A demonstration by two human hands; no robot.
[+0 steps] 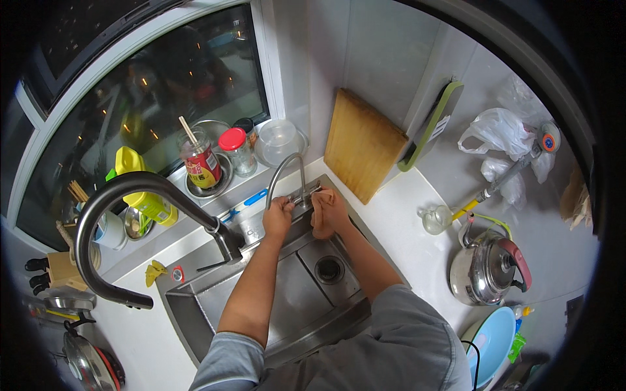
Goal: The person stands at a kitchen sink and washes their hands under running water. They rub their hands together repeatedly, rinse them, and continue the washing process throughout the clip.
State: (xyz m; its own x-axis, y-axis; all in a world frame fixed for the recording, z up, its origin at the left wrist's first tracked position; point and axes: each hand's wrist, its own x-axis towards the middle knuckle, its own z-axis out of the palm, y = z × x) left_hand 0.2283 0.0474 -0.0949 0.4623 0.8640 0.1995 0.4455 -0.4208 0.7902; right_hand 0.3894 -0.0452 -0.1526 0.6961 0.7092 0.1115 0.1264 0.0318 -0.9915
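My right hand (333, 207) is closed on an orange-brown cloth (323, 215), which touches the base of a thin gooseneck tap (302, 178) at the sink's back right corner. My left hand (279, 215) is at the left side of that base, its fingers curled at a small metal part there; its exact hold is hidden. Both forearms reach over the stainless steel sink (244, 305), whose drain (329, 270) shows between them. A large dark gooseneck faucet (142, 181) arches to the left. Behind the left hand lies a blue-handled brush (256, 197) on the sink's back ledge.
Glass jars (238, 151), a yellow bottle (146, 190) and a plastic bowl (278, 137) line the window sill. A wooden cutting board (364, 146) leans on the wall. To the right are a kettle (484, 269) and a blue basin (494, 342); a knife block (61, 271) stands far left.
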